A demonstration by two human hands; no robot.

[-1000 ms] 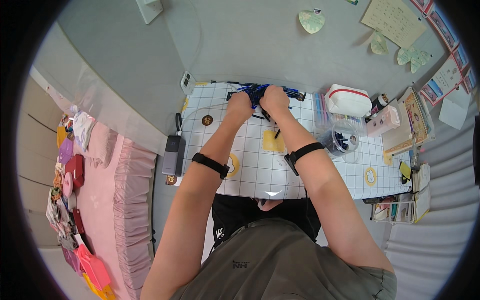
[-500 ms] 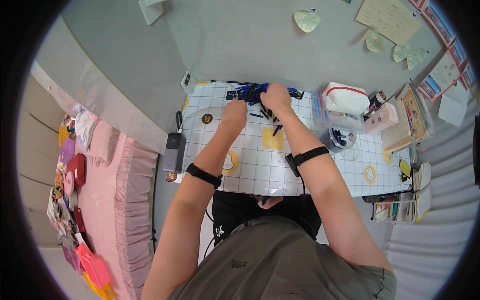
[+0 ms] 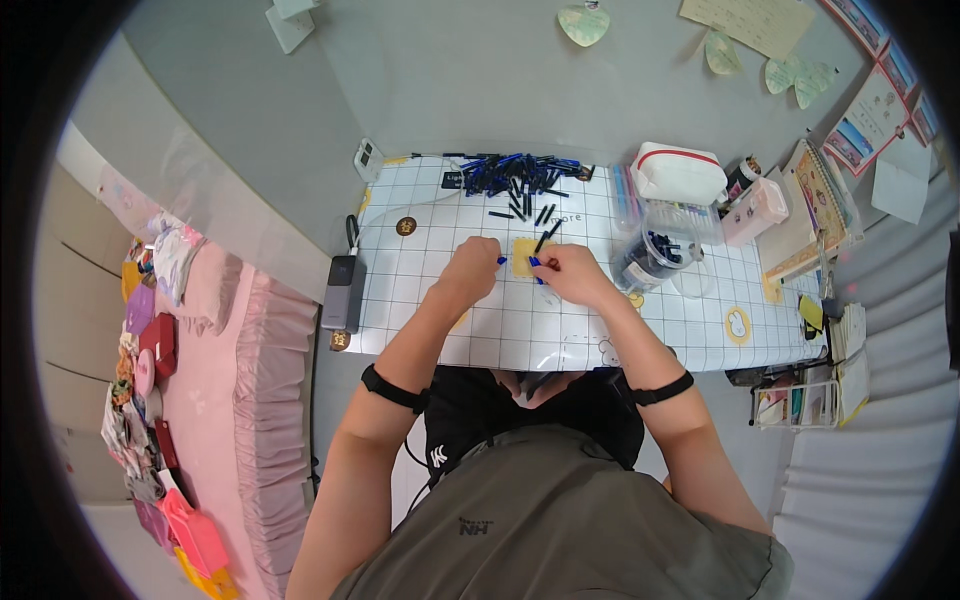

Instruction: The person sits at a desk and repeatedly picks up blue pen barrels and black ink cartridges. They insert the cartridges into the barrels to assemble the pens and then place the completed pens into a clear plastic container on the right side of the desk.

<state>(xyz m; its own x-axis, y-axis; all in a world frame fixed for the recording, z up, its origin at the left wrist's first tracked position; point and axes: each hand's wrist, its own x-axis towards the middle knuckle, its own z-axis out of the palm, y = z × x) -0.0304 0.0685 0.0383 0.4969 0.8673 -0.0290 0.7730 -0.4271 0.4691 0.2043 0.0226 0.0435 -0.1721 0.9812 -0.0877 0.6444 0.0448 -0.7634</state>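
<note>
Pinching small parts over a white gridded tabletop (image 3: 512,332), both hands work beside a yellow square (image 3: 521,250). The left hand (image 3: 470,268) has its fingers closed about a blue piece (image 3: 501,261), of which only the end shows; the right hand (image 3: 568,272) grips a blue stick (image 3: 536,262) between thumb and fingertips. Beyond them, near the wall (image 3: 450,90), lies a loose pile of dark sticks (image 3: 520,175); a clear tub (image 3: 640,272), to their right, contains more. Such slim sticks appear light, stiff and smooth, probably prone to roll; a light mid-length hold between thumb and forefinger should suit.
</note>
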